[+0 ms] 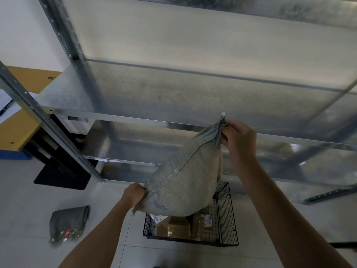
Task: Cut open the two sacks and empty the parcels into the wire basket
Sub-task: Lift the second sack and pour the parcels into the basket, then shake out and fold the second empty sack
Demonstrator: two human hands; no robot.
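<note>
A person holds a grey woven sack (185,176) slantwise in mid-air at the centre of the frame, directly above a black wire basket (229,219) that stands on the pale tiled floor (29,200) at lower centre. The basket contains several brown cardboard parcels (179,228), some with white labels, lying on its bottom; the bulging sack hides the basket's far left part.

The sack's gathered neck points to the upper right and ends in a small white tie (223,114). The right hand (238,135), right of centre, is curled around this neck, its fingers pinching the bunched fabric just below the tie. The left hand (134,194), lower and left of centre, grasps the sack's bottom corner, with the fingers closed on the seam edge. Both bare forearms reach up from the bottom of the frame.

A second sack (67,223), darker and lying flat and crumpled, rests on the floor at lower left, well apart from the basket; something small and red shows at its near end, too blurred to identify. Galvanised metal shelving (173,97) fills the upper frame behind the hands. A yellow board (17,124) sits at the left edge.
</note>
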